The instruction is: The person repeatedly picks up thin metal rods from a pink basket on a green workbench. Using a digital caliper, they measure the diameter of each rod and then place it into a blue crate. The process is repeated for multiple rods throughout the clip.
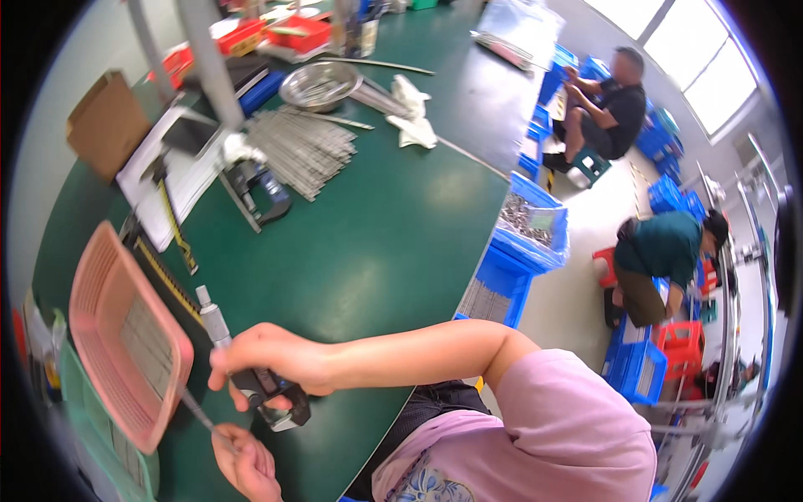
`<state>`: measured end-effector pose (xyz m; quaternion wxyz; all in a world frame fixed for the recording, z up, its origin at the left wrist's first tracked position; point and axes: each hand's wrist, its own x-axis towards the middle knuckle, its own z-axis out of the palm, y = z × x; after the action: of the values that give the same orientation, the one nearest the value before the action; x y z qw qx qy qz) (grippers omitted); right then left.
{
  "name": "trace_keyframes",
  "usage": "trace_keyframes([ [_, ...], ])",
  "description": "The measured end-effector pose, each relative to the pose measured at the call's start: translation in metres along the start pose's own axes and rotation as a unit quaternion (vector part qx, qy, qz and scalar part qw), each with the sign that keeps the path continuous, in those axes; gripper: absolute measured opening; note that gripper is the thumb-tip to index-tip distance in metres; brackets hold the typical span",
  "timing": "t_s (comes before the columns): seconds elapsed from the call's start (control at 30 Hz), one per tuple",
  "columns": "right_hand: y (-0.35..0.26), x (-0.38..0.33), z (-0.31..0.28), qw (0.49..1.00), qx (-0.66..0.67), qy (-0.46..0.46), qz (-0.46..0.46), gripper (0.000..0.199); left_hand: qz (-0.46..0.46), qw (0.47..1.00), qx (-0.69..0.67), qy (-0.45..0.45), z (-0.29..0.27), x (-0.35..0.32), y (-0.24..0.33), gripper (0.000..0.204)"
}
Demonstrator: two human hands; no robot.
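Note:
My right hand [280, 358] is closed around a digital micrometer [216, 325], its silver thimble pointing up and to the left and its dark frame toward me. Just below it, my left hand [247, 464] pinches a thin metal rod [199, 410]. The rod slants up and left from my fingers to the rim of a pink plastic basket [180, 347]. Inside that basket lie several thin grey rods [144, 347]. The rod's far end is apart from the micrometer's jaws.
Farther up the green table [393, 243] are a second micrometer [266, 197], many loose rods [305, 155], a metal bowl [293, 90] and a white cloth [414, 125]. A green basket [75, 381] stands beside the pink one. Blue bins [523, 272] line the right edge; two people sit beyond.

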<state>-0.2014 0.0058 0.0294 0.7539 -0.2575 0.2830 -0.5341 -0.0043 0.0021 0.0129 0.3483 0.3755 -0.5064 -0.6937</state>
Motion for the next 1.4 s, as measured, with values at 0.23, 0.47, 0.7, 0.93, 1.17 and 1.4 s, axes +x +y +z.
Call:
trace_keyframes([
  [0.23,0.0,0.0,0.003,0.995,-0.05,0.06,-0.061,0.014,-0.02,0.98,0.195,-0.022,-0.03,-0.009,-0.012,0.052],
  [0.47,-0.003,0.002,0.007,0.984,-0.129,0.122,-0.026,0.016,0.033,0.972,0.224,-0.061,-0.031,-0.006,0.012,0.046],
  [0.7,0.005,0.009,-0.002,0.996,-0.041,0.077,-0.01,0.013,0.087,0.971,-0.147,-0.168,-0.041,-0.007,0.035,0.088],
  [0.93,0.021,0.003,0.019,0.992,-0.082,0.021,0.092,0.013,0.129,0.99,-0.06,-0.007,-0.006,0.002,-0.008,0.028],
  [1.17,0.015,0.005,0.007,0.996,-0.048,0.063,0.038,0.029,0.11,0.986,-0.122,-0.021,-0.014,0.003,-0.008,0.014],
  [1.4,0.006,0.008,0.003,0.994,0.061,0.047,0.078,0.068,0.088,0.986,-0.107,-0.091,-0.009,0.002,-0.014,0.01],
])
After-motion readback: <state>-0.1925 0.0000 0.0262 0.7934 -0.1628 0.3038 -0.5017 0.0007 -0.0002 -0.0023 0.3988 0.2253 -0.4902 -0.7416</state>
